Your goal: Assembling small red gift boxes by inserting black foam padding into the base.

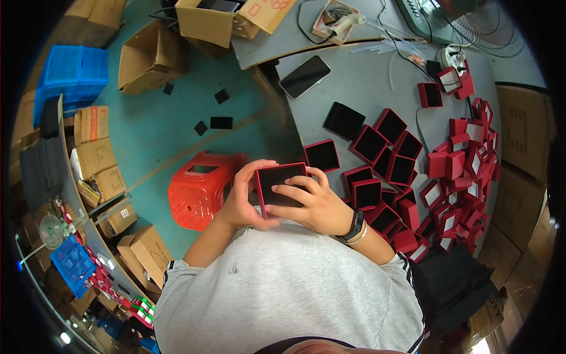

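A small red box with a black inside [272,178] is held close to my body, its open face up. My left hand [243,197] wraps round its left side, thumb at the near edge and fingers at the far edge. My right hand [315,203] lies over the box, fingers bent onto the black lining and against the right rim. What lies under the fingers is hidden. Just right of my hands, another red box with a black lining [322,156] rests at the table edge. Beyond it are several similar open boxes [369,144] and a stack of black pads [344,120].
The grey table [377,76] carries a phone [305,77], a glue gun [345,23] and a heap of red boxes [466,171] at the right. A red stool [197,192] stands on the floor at the left, with black pieces [221,123] and a cardboard carton [150,59] beyond.
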{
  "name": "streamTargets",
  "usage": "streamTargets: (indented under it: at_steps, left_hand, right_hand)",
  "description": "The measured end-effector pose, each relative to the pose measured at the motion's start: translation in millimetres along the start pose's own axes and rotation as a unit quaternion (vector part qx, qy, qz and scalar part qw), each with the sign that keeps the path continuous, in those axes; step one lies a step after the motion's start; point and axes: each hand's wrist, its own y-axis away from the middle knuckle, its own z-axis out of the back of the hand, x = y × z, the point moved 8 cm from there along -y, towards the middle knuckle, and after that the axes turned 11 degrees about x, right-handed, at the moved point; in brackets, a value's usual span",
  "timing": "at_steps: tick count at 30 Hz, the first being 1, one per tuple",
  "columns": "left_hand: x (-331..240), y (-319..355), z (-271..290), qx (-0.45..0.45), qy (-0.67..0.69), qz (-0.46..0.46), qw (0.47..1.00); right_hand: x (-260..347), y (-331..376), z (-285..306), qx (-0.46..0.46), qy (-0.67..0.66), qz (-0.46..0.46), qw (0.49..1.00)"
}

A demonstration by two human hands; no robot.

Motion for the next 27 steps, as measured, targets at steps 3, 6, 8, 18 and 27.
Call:
streamTargets:
  at_steps: [3,6,8,18,27]
  left_hand:
    - [1.6,32.0,21.9,-0.032,0.034,-0.014,0.999]
    - [-8.5,53.1,49.0,-0.034,0.024,-0.061,0.997]
    - [-14.9,74.9,68.8,-0.037,0.022,-0.094,0.995]
    - [-42.9,158.2,133.8,0.091,-0.137,-0.112,0.980]
    - [14.1,163.0,138.1,0.069,0.023,0.058,0.996]
  right_hand:
    - [21.3,-16.5,-19.5,-0.028,-0.025,0.017,0.999]
    - [43.0,-29.0,-37.9,-0.080,-0.039,0.015,0.996]
    - [67.0,-44.5,-49.8,-0.102,0.006,-0.003,0.995]
    - [151.5,-129.0,-109.7,-0.027,0.120,-0.131,0.984]
    - [113.7,-80.3,-115.7,-0.084,0.156,-0.201,0.963]
